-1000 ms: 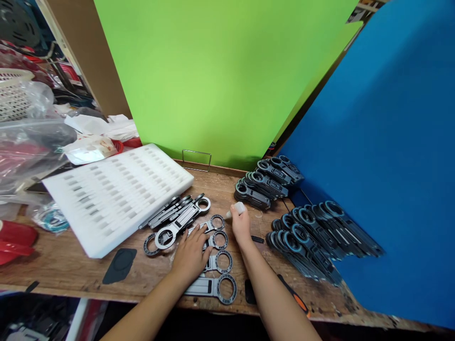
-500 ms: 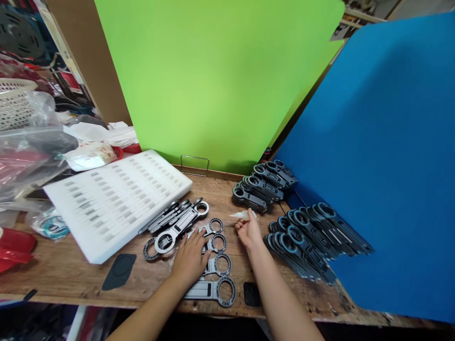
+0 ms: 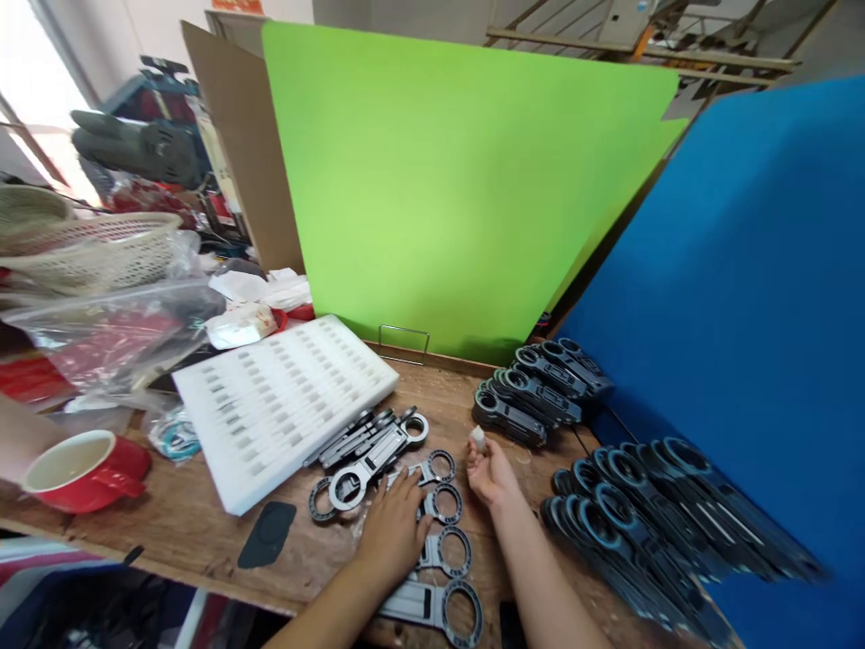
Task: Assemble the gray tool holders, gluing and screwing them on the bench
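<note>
Head view: resting left hand, loosely spread, on grey handles rowed toward the table's front edge; holding white tube in curled right hand, near their rings. Probably steadying the row; seemingly calls for careful aim.

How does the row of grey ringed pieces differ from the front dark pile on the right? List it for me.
Colour: the grey row has silvery bars, while the dark pile is blackish with bluish ring rims.
Layout: the grey row lies spread side by side; the dark pile overlaps closely.
Direction: the grey row's rings face right; the dark pile's face left.
Shared: both have round open rings on long bars.
</note>
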A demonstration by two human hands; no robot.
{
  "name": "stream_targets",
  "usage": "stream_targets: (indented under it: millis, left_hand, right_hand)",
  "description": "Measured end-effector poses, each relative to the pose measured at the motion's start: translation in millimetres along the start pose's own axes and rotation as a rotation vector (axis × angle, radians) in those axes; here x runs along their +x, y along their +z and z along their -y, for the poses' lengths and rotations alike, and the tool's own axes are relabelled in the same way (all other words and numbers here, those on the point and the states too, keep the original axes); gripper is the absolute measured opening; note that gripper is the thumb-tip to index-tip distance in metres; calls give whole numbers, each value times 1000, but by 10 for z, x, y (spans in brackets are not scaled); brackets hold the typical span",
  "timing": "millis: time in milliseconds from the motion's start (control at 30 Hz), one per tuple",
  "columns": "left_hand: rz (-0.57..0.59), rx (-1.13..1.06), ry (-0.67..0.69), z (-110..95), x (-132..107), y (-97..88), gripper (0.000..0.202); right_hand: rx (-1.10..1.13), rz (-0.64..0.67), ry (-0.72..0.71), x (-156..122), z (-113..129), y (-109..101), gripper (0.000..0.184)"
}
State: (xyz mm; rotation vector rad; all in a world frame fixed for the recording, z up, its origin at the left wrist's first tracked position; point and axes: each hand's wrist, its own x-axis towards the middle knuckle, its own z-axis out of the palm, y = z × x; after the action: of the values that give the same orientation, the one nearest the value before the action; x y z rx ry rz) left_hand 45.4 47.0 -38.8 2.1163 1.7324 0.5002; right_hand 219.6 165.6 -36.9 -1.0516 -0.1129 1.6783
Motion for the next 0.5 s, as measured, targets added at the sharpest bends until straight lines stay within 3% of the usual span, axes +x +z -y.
stream_targets:
  millis: [133,200,267,333,400,500]
  left_hand:
    - [2,-22,7,-87,-20,-100,37]
    - [-28,-49,81,-142,-97,-220,39]
    - [-114,-85,197,-127,-221,-393,37]
    - [-295,-98,232,37,-364,-602,34]
    - [-547,-110,83,377,-492,-819,31]
    - [-959,-374,-448,1067,-617,-1096,33]
  right_hand:
    - [16,-48,48,14,83,35,20]
    - [18,-67,58,2,98,50,24]
    - [18,-86,56,-18,95,51,26]
    - [12,-102,39,-45,86,22,26]
    - [0,-116,2,-87,77,-40,25]
    - [-42,-82,-92,-205,65,-162,25]
